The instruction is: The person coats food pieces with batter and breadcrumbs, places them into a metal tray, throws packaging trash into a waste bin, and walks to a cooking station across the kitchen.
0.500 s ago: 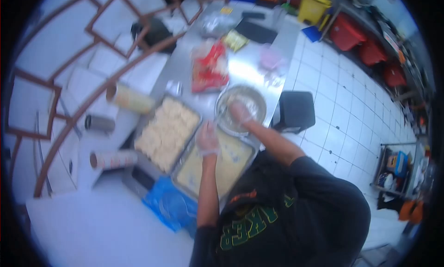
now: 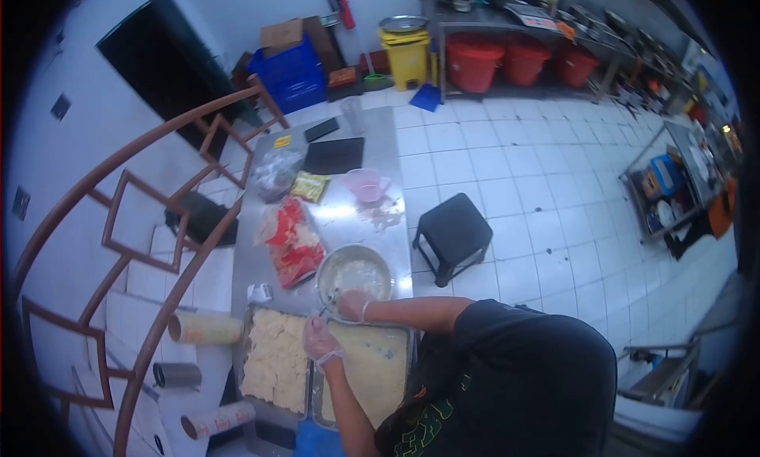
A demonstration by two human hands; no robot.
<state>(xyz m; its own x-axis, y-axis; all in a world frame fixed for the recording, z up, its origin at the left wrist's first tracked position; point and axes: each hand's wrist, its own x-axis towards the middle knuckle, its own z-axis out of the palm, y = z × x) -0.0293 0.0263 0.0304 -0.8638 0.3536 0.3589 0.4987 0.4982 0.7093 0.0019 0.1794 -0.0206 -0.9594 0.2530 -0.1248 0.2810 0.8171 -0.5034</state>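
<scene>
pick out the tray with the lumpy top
The tray on the picture's left: its dough is lumpy and cracked, while the other tray holds a flatter, smoother layer.

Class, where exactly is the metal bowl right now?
In the head view, the metal bowl sits just below centre, right of the red bag, with the right hand at its near edge.

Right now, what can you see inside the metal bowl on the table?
Inside the metal bowl is a pale substance. The gloved right hand covers part of the near side; what lies beneath it cannot be seen.
</scene>
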